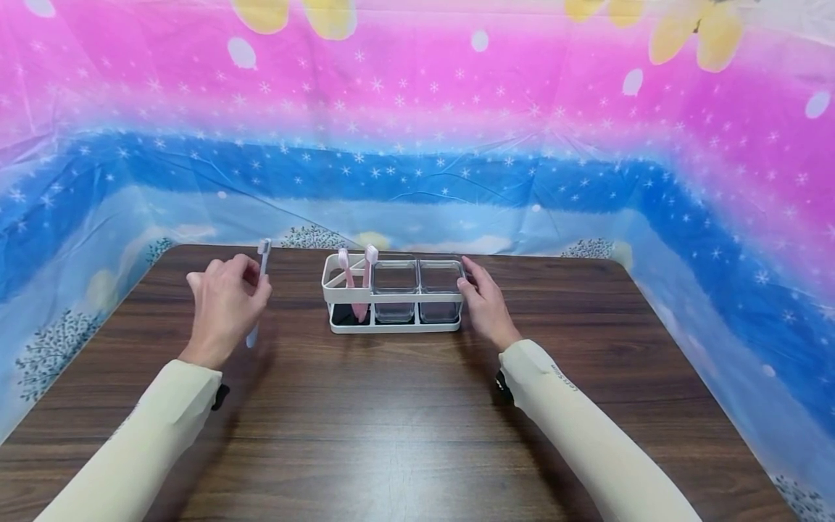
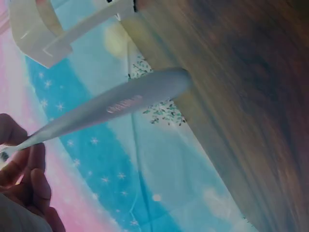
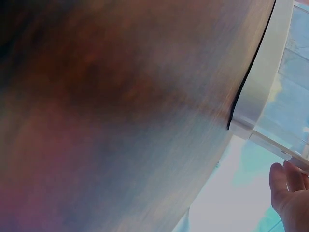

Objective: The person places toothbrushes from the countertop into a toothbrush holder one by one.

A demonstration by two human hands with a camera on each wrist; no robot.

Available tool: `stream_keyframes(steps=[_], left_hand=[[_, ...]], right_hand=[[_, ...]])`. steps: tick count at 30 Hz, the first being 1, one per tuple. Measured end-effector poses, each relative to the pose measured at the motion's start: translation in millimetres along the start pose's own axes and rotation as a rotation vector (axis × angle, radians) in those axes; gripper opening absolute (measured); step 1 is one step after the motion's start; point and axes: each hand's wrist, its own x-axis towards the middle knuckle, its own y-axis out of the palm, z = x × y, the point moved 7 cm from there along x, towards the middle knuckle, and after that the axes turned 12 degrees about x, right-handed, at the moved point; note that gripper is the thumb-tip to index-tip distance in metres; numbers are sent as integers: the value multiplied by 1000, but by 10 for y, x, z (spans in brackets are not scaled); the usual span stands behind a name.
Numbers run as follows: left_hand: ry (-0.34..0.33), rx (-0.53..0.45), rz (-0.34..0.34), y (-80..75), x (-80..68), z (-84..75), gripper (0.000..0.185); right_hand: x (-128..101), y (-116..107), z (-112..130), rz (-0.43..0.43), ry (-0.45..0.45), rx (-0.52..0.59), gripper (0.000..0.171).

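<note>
On the left, my left hand pinches a pale grey toothbrush near its head, between thumb and fingertips. The brush stands nearly upright, bristle head at the top, and its thick handle end points down in front of the hand. A white toothbrush holder stands on the table to the right of it. Two pink toothbrushes lean in its left compartment, and two clear square cups fill the other compartments. My right hand grips the holder's right end; the right wrist view shows its fingertips at the frame.
Beneath everything is a dark wood-grain table. A pink and blue snowflake-patterned cloth hangs behind and along both sides of it. Black bands show at both wrists under pale sleeves.
</note>
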Motion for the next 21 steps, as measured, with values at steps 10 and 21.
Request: stream_keyframes(steps=[10, 21], left_hand=[[121, -105, -202, -204, 115, -328, 10], [119, -233, -329, -444, 212, -676, 12]], right_hand=[[-6, -13, 6, 0, -4, 6, 49], [-9, -8, -7, 2, -7, 5, 49]])
